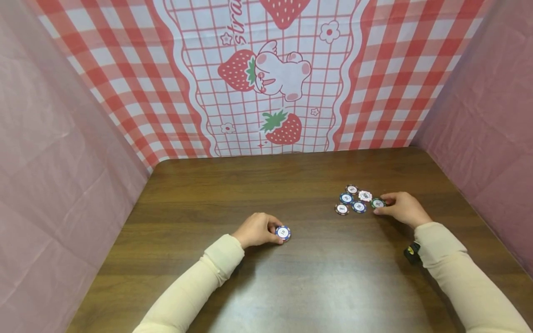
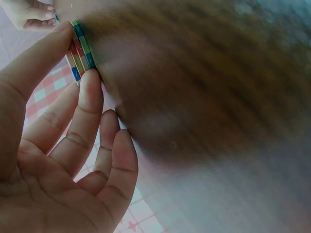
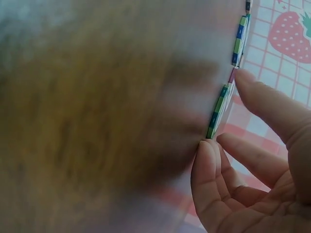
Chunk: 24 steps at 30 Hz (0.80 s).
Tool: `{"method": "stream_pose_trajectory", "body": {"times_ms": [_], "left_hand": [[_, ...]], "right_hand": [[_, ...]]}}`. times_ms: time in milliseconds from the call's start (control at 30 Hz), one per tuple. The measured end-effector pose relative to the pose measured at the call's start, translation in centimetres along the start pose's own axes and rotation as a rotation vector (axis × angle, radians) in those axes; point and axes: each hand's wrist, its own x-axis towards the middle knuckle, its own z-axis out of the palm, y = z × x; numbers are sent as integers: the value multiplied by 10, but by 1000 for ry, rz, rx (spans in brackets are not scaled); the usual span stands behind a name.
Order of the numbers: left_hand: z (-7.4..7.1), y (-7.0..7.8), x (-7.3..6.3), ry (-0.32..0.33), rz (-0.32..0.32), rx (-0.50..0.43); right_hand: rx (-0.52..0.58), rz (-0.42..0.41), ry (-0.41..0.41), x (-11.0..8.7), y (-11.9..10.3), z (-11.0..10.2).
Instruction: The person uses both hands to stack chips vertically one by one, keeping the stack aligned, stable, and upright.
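Observation:
In the head view, my left hand (image 1: 259, 230) pinches a small stack of poker chips by the edge, near the middle of the table. The top chip (image 1: 283, 232) is blue and white and marked 10. Seen edge-on in the left wrist view, the chip stack (image 2: 81, 52) sits between thumb and fingertips, showing green, red and blue bands. My right hand (image 1: 403, 209) has thumb and finger on opposite edges of a green poker chip (image 1: 378, 204), lying flat at the right end of a loose group. Beside it are a white chip (image 1: 365, 196) and a blue chip (image 1: 359, 206).
More chips lie flat to the left of the green one: a second blue chip (image 1: 346, 198) and two brownish ones. The brown wooden table (image 1: 216, 185) ends at a checked strawberry cloth (image 1: 179, 115). Pink curtains (image 1: 479, 115) hang at both sides.

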Motion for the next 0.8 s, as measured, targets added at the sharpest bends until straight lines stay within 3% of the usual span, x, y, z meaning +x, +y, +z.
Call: {"method": "stream_pose_trajectory", "body": {"times_ms": [800], "left_hand": [[1,-1,1,-3,-2,-1]], "right_hand": [[-81,-31,33,7,1,-4]]}}
